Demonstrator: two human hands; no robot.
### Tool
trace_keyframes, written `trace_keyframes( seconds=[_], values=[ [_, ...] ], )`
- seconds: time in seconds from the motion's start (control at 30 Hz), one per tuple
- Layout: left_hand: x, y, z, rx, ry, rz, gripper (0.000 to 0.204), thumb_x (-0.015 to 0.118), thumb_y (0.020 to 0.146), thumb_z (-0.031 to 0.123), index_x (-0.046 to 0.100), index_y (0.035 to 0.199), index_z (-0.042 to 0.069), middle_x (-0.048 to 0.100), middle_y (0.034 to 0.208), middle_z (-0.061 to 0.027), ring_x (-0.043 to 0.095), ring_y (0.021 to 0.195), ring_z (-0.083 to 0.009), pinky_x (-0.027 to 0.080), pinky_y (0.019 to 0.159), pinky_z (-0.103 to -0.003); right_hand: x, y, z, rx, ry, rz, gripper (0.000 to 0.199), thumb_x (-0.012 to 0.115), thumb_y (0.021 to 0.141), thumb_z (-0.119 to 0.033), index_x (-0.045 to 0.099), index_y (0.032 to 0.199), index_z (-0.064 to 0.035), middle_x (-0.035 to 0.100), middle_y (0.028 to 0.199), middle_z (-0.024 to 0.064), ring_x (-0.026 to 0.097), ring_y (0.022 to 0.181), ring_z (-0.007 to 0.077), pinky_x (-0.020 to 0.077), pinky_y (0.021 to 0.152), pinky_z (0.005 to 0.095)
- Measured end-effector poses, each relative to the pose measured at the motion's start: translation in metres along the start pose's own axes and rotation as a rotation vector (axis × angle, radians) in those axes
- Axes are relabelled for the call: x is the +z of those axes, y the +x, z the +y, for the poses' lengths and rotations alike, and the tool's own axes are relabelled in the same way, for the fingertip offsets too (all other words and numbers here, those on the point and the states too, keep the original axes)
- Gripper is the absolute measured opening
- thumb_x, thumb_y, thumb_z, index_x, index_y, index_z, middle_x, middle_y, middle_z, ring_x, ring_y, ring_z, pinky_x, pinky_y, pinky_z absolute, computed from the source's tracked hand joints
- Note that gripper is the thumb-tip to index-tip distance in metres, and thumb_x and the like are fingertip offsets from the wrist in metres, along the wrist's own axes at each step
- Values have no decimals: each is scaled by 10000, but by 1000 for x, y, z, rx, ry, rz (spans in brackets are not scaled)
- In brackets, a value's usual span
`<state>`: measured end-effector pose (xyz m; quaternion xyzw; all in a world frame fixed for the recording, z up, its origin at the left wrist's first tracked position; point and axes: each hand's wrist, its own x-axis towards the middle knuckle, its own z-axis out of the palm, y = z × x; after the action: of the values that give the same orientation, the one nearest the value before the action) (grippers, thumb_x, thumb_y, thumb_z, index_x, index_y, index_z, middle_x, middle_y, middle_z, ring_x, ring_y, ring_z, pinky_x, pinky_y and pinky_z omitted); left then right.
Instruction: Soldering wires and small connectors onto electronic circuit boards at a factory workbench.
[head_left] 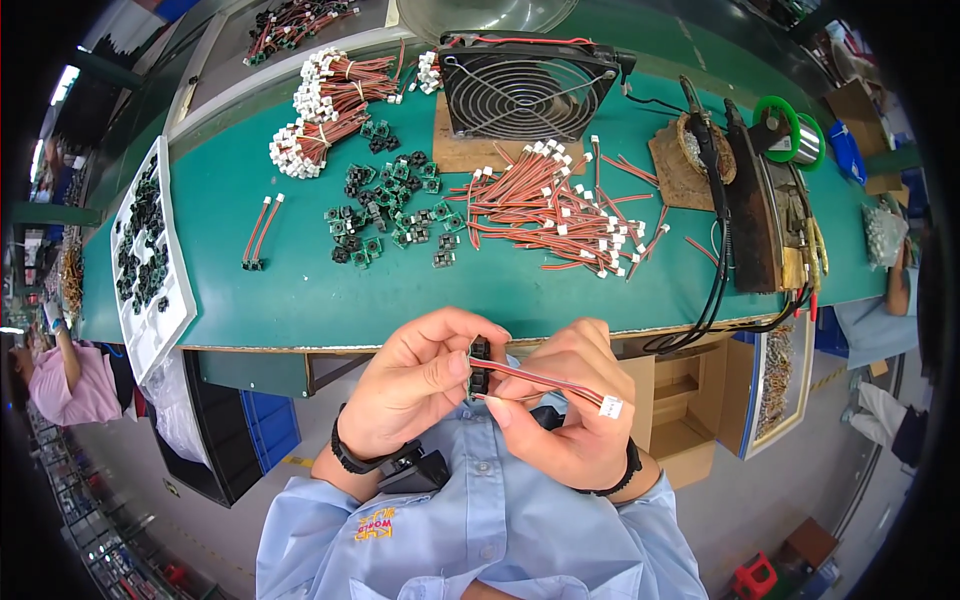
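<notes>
My left hand (415, 385) pinches a small black component (479, 366) close to my chest, below the table's front edge. My right hand (562, 405) grips a red and black wire lead (545, 382) that runs from that component to a white plug (610, 407) at its free end. Both hands touch at the component. On the green table (260, 290), a pile of small green and black parts (392, 210) lies in the middle. A heap of loose red wire leads with white plugs (555, 210) lies to its right.
A black wire-guarded fan (525, 90) stands at the back. Bundled wire leads (325, 110) lie back left, a white tray of black parts (148, 250) at the left edge. A soldering iron stand (705, 150) and solder spool (785, 125) sit right. One finished lead (258, 235) lies alone.
</notes>
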<state>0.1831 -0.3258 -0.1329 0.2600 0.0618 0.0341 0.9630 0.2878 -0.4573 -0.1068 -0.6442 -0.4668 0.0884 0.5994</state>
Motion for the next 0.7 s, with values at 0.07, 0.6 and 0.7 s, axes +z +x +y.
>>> trace_keyframes(
  seconds=[0.07, 0.6, 0.7],
  values=[
    [0, -1, 0, 4, 5, 7, 295, 554, 882, 162, 511, 1111, -18, 571, 973, -81, 543, 922, -142, 432, 815, -279, 0, 0, 0, 6, 3, -4, 237, 715, 595, -26, 604, 802, -62, 580, 698, 0, 491, 591, 163, 315, 608, 284],
    [3, -2, -4, 77, 88, 64, 287, 564, 875, 167, 503, 1097, -3, 572, 961, -98, 550, 897, -167, 447, 768, -290, -2, -2, 0, 39, 31, -26, 142, 685, 635, -33, 587, 734, -61, 553, 662, 4, 476, 587, 145, 294, 608, 275],
    [4, -1, -4, 97, 110, 72, 276, 564, 875, 169, 504, 1092, 9, 573, 959, -104, 552, 886, -173, 451, 753, -298, -1, -2, -1, 51, 53, -8, 144, 690, 630, -38, 603, 741, -64, 538, 643, 3, 465, 573, 160, 290, 593, 279]
  ],
)
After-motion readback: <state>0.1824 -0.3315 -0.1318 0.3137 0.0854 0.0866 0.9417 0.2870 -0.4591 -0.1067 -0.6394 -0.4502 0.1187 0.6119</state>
